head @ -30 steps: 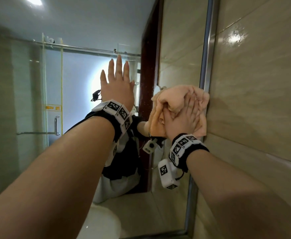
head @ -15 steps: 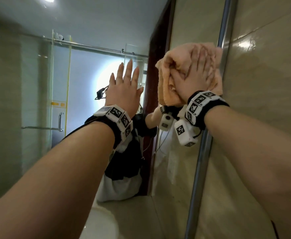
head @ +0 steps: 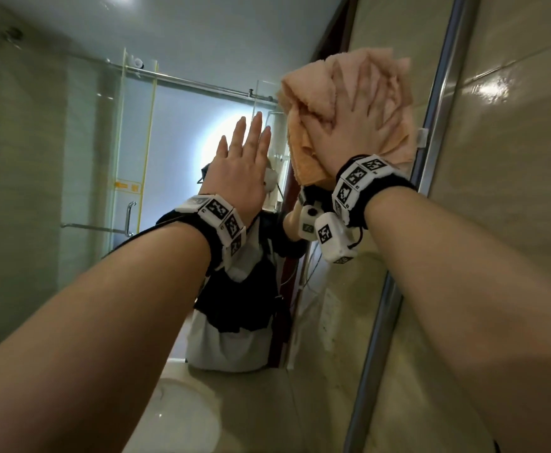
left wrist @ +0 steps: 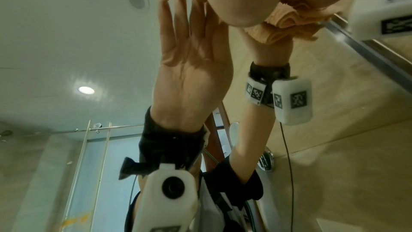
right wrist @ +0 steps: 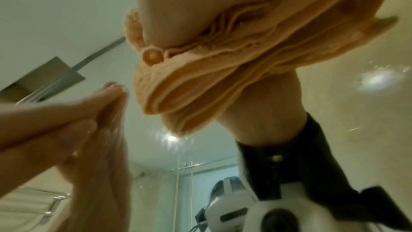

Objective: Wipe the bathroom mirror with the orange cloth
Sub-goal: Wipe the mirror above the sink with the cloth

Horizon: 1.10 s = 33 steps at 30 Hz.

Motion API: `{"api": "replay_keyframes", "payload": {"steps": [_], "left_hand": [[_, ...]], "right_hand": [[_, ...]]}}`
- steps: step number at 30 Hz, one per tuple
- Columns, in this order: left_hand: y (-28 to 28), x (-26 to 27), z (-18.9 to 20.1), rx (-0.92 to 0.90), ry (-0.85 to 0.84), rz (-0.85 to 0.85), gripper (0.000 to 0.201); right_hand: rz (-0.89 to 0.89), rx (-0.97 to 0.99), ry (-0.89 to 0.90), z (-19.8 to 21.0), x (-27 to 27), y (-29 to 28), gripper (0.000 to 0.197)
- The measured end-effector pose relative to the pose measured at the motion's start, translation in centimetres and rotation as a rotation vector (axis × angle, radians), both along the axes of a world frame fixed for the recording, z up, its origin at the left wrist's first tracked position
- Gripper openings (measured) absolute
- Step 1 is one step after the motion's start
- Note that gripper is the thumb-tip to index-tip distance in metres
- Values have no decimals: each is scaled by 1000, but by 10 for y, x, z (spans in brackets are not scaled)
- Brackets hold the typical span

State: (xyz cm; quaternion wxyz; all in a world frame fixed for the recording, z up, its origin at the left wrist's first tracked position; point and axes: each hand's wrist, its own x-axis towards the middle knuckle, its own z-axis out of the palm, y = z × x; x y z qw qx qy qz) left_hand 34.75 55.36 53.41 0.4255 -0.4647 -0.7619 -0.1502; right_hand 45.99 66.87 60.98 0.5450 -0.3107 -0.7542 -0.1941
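The orange cloth [head: 316, 93] is bunched against the upper right part of the mirror [head: 169, 132], close to its metal edge strip [head: 437, 109]. My right hand [head: 362, 125] lies flat on the cloth with spread, straight fingers and presses it to the glass. To its left and lower, my left hand [head: 241, 155] rests flat on the bare glass, fingers straight and together. In the left wrist view that palm's reflection [left wrist: 191, 55] meets the fingertips, with the cloth [left wrist: 287, 24] beside it. The right wrist view shows the cloth's folds [right wrist: 200, 68] squashed under the palm, and the left hand [right wrist: 89, 112].
A glossy beige tiled wall [head: 512, 158] runs right of the mirror's edge strip. The glass reflects a shower screen with a handle [head: 130, 217], the person's torso and a dark door frame. A white rounded fixture [head: 182, 416] shows at the bottom.
My right hand has slid the cloth upward along the mirror's right edge. The left hand has stayed flat on the glass. The head view has tilted upward.
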Motion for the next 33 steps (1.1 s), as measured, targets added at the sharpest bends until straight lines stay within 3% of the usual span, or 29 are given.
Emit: {"api": "replay_keyframes", "payload": {"steps": [10,15,18,27,33], "left_hand": [[5,-1,-11,109,-96,-97,63],[5,-2,-43,117,-125,-44,69],[8,-3,-64,180,-146,-38,58],[13,4,-109,169,-152,-3,68],[14,6,-100,72,-126,76,73]], "right_hand": [[-48,27,-103,-103,0,3,78],[-91,50,-206,-178,6,4,81],[-102,45,-256,-207,12,6,80],[-85,56,-299,-268,40,22,90],[-93,-93,-303,-246,39,15,78]]}}
